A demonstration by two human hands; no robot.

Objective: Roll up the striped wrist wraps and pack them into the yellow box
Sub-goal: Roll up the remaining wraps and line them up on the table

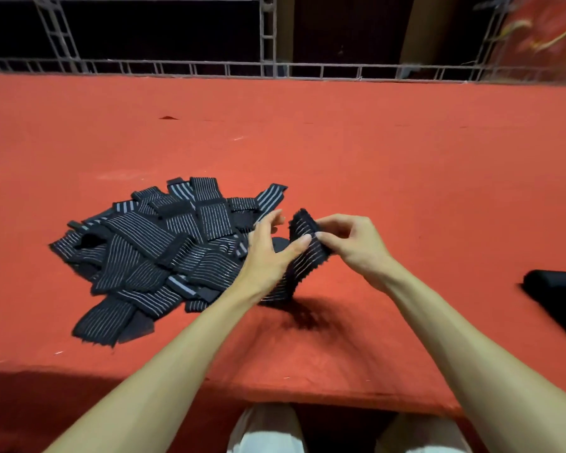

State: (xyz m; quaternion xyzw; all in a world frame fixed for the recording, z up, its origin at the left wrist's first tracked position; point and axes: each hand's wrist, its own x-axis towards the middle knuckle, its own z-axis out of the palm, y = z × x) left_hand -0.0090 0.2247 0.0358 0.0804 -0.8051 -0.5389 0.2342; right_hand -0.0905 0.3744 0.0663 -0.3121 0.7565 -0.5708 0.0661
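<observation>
broadly, a red surface [406, 158] is filling most of the view, with a metal rail [307, 69] running along its far edge. on its left half a pile of striped wrist wraps [151, 250] is lying loose and unrolled, the strips crossing over one another. a dark object [559, 302] is sitting at the right edge, well apart from the pile; what it is i cannot tell. the yellow box is not showing anywhere.

between the pile and the dark object, 1 held wrap [307, 230] is being kept up off the surface, its top end sitting between the 2 hands and its lower end draping down to the surface just beside the pile. the right hand [353, 243] is pinching the top end, thumb and curled fingers closing on the folded edge. the left hand [268, 250] is spread, fingers relaxed and apart, with only its thumb touching the wrap next to the right thumb.

judging by how it is sagging and folding, the wrap is looking light, soft and stretchy, with a ribbed knit that is probably giving good friction rather than slipping. it is likely wanting to spring open once rolled, so taking hold at the short end, pinching across the full width and keeping the roll pressed tight, is seeming the sensible grip. nothing about it is looking fragile.
</observation>
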